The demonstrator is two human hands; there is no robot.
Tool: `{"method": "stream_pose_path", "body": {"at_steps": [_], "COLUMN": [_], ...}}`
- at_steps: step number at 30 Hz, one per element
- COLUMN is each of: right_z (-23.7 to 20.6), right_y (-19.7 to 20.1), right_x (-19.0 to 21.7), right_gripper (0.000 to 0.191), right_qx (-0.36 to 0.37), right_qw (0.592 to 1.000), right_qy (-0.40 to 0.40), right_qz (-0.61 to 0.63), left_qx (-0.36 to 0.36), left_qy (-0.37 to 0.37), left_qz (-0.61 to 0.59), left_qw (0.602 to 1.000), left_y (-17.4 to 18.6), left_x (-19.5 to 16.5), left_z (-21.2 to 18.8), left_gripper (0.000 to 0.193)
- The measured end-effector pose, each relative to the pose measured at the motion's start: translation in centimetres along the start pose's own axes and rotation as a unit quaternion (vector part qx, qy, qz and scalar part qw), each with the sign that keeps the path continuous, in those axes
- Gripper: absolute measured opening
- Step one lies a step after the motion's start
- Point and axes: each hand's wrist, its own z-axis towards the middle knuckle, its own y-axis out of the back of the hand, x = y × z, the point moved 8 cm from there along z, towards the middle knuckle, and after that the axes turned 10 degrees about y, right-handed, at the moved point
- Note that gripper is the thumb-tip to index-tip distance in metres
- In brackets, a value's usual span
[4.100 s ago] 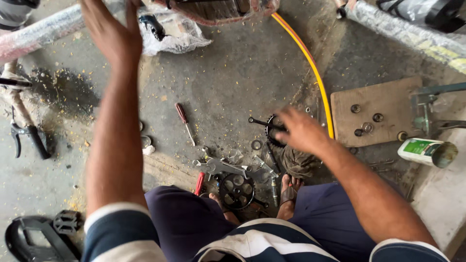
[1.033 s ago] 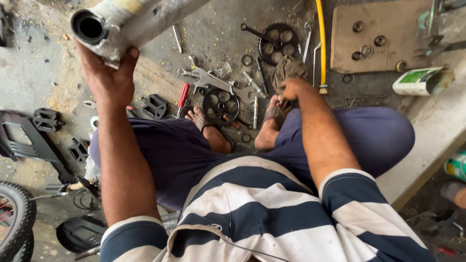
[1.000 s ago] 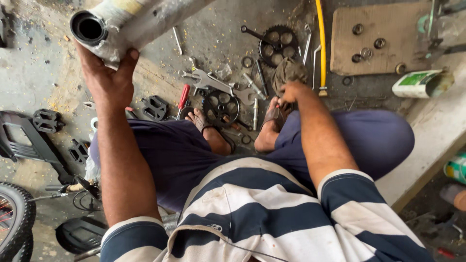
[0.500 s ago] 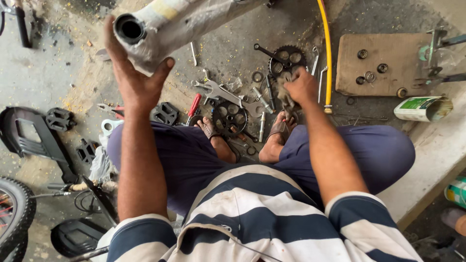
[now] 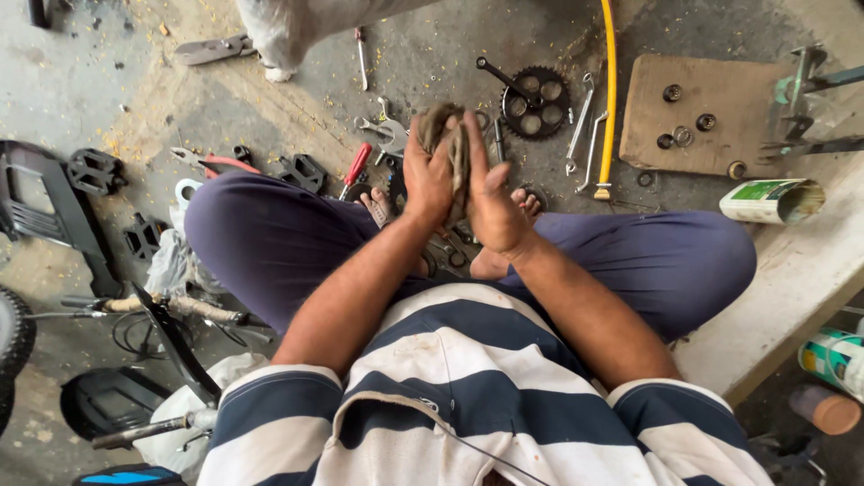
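I sit cross-legged on a concrete floor. My left hand (image 5: 426, 175) and my right hand (image 5: 490, 193) are pressed together around a dirty brown rag (image 5: 447, 135), which shows between the palms and above the fingers. Just beyond the hands lie a black chainring with crank arm (image 5: 531, 97), a grey wrench (image 5: 387, 135) and a red-handled screwdriver (image 5: 355, 168). The end of a plastic-wrapped bicycle frame tube (image 5: 288, 31) sits at the top, apart from both hands.
A yellow hose (image 5: 611, 90) runs down the floor. A wooden board with nuts and bearings (image 5: 697, 112) lies right, beside a tipped green-and-white can (image 5: 772, 200). Black pedals (image 5: 94, 171) and pliers (image 5: 211, 162) lie left. A tyre (image 5: 13, 337) sits at the left edge.
My left hand has let go of the frame tube and come down. My right hand has lifted the rag from the floor, and both hands now clasp it.
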Motion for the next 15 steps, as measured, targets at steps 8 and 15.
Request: {"method": "stream_pose_path", "body": {"at_steps": [8, 15], "right_z": [-2.2, -2.6], "right_y": [2.0, 5.8], "right_x": [7.5, 2.9], "right_gripper": [0.1, 0.119], "right_qx": [0.075, 0.044], "right_qw": [0.983, 0.991], "right_qy": [-0.001, -0.128], "right_qz": [0.165, 0.023], "left_qx": [0.132, 0.351], "left_qy": [0.207, 0.222], "left_qz": [-0.105, 0.094], "left_qw": [0.964, 0.905], "left_y": [1.3, -4.8], "left_x": [-1.7, 1.2], "left_z": [0.6, -6.7], "left_gripper": [0.044, 0.039]}}
